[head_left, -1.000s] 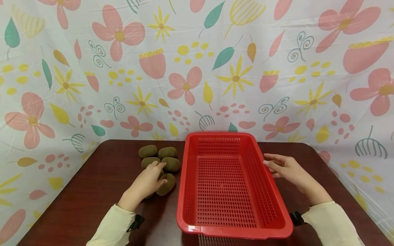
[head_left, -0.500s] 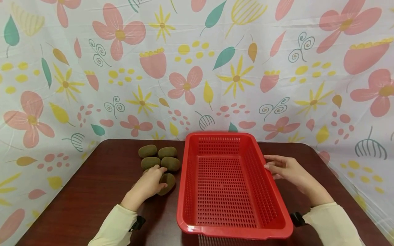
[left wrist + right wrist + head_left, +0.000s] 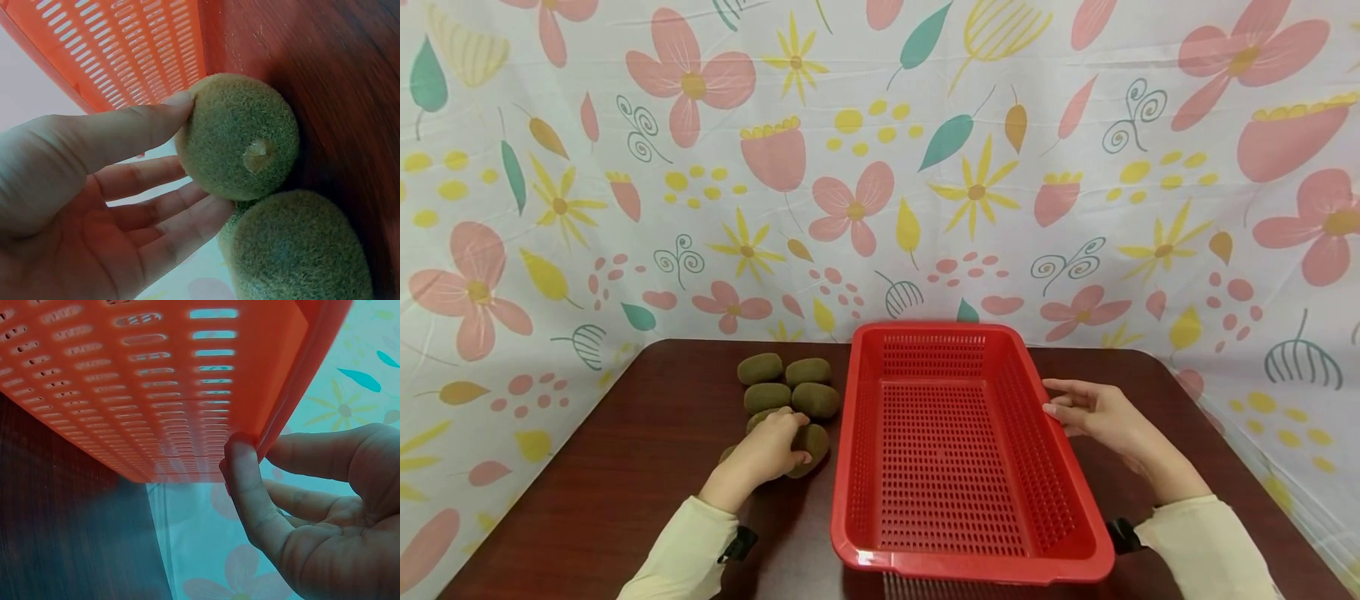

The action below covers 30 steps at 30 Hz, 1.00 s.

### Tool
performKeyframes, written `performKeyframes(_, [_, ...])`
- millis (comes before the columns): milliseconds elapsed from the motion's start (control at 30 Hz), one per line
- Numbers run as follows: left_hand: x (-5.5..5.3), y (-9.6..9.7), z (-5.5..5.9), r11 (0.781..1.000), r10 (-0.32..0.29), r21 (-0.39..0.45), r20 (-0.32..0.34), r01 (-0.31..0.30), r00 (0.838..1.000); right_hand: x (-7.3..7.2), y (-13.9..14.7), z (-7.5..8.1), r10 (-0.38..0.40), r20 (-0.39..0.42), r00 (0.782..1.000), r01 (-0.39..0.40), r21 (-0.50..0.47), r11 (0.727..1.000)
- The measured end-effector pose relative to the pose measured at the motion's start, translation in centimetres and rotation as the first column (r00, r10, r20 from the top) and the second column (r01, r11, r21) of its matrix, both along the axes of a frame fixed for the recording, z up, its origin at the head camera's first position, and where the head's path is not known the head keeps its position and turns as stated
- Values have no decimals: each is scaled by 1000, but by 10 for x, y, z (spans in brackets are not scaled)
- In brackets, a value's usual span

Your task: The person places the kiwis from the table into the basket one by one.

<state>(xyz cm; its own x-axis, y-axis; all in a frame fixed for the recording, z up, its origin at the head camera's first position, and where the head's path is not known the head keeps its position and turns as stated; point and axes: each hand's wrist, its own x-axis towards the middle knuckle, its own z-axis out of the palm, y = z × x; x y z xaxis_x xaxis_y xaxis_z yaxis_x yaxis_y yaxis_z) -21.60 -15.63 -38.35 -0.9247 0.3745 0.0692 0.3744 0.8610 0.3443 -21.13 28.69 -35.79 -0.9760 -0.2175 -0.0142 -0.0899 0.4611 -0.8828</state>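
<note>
Left of the red plastic basket (image 3: pixel 951 565), my left hand (image 3: pixel 766 454) grips a brown fuzzy kiwi (image 3: pixel 810 450). In the left wrist view its thumb (image 3: pixel 140 128) presses one side of the kiwi (image 3: pixel 240 137) and the fingers curl on the other; a second kiwi (image 3: pixel 300 250) lies right beside it. Several more kiwis (image 3: pixel 767 400) sit on the table just past this hand, some partly hidden by it. My right hand (image 3: pixel 1101 417) pinches the basket's right rim, with one digit under the lip and another over it in the right wrist view.
The slotted basket stands on a dark brown wooden table (image 3: pixel 587 475), its inside bare. A floral curtain (image 3: pixel 880 167) hangs right behind the table's far edge. Both wrists wear a dark strap.
My left hand has shifted slightly right and tightened its thumb and fingers round the near kiwi, which has turned a little. The right hand and the basket have stayed put.
</note>
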Motion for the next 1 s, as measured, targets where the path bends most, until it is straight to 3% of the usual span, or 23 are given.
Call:
performKeyframes(300, [-2,1,1,1000,7,10,68,-8,998,0,0,0,-13,18,1000,13,-2,1000])
performKeyframes(533, [-7,0,4,1000,-10,-26,76,12,997,0,0,0,-6,20,1000,7,-18,1000])
performKeyframes(733, [-9,0,6,999,-27,-17,122,29,992,0,1,-1,-14,26,1000,14,-31,999])
performKeyframes(1000, [-12,-1,8,999,-31,-7,110,32,993,0,3,0,-20,32,999,21,-21,1000])
